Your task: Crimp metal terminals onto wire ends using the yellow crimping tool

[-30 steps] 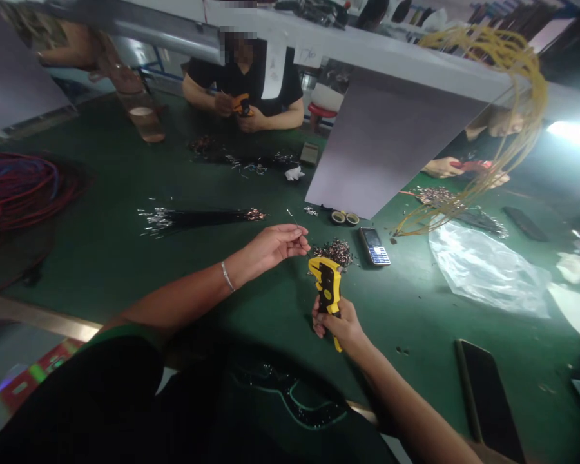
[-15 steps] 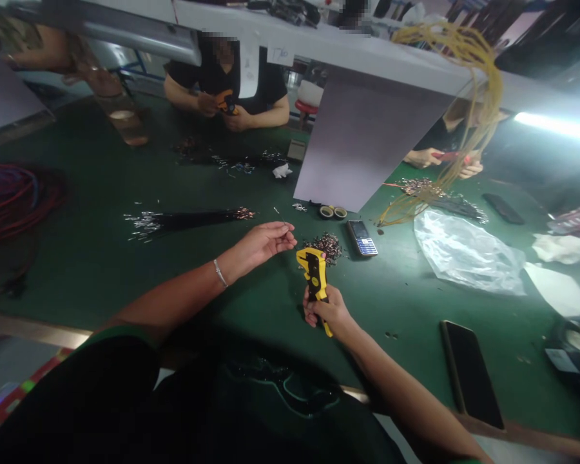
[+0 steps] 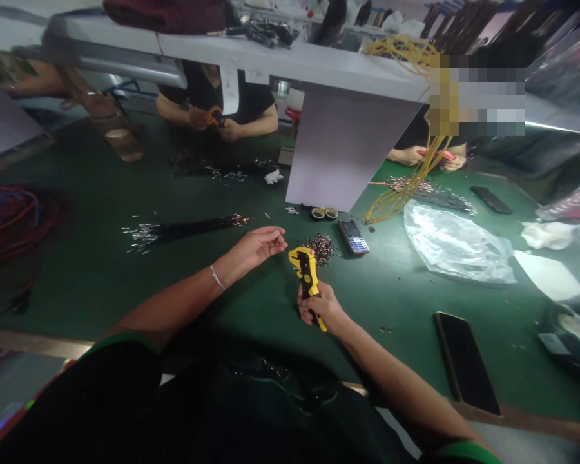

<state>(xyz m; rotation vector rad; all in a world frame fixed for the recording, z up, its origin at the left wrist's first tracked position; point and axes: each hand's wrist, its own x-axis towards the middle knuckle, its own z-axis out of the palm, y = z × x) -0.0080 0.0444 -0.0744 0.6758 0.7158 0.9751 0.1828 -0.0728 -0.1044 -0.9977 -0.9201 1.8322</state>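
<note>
My left hand (image 3: 261, 248) is pinched around a thin dark wire, most of it hidden by the fingers, just left of the tool's jaws. A yellow and black wire stripper (image 3: 307, 274) stands upright in my right hand (image 3: 323, 307), its fingers wrapped round the handles. Behind the tool's head lies a heap of small dark and coppery scraps (image 3: 323, 249). Further left, a bundle of black wires (image 3: 188, 227) with pale tips at one end and coppery tips at the other rests on the green table (image 3: 96, 283).
Right of the heap are a keypad phone (image 3: 354, 237), tape rolls (image 3: 318, 212), a clear plastic bag (image 3: 459, 248) and a large phone (image 3: 467, 363). A grey panel (image 3: 350, 145) stands behind. Red cables (image 3: 14, 222) lie far left. Two people hold tools across the table.
The view has shifted, so most things sit slightly further left. The wire's pale tip that stuck up beyond my left fingers no longer shows there. Both hands keep their grips.
</note>
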